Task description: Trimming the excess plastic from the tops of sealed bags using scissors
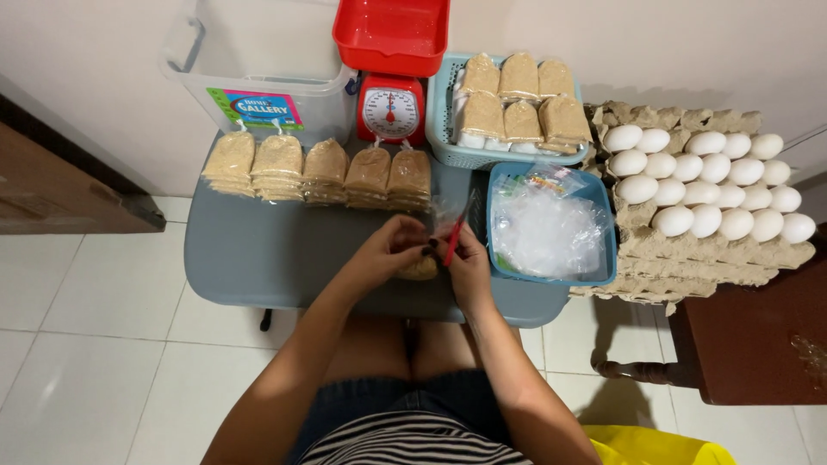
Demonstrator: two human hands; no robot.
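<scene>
My left hand [389, 251] and my right hand [466, 258] meet over the near edge of a small grey table [258, 258]. Between them I hold a small clear bag of tan powder [422, 269], its top gathered upward. The right fingers pinch a thin red strip [453, 241] against the neck of the bag. Most of the bag is hidden by my hands. A row of filled tan packets [323, 168] lies in stacks along the far side of the table.
A red kitchen scale [392, 108] with a red tray stands behind the packets, beside a clear plastic bin [258, 77]. A light-blue basket [448, 146] holds more packets. A blue basket [607, 258] holds clear plastic bags. Trays of white eggs [706, 185] sit at right.
</scene>
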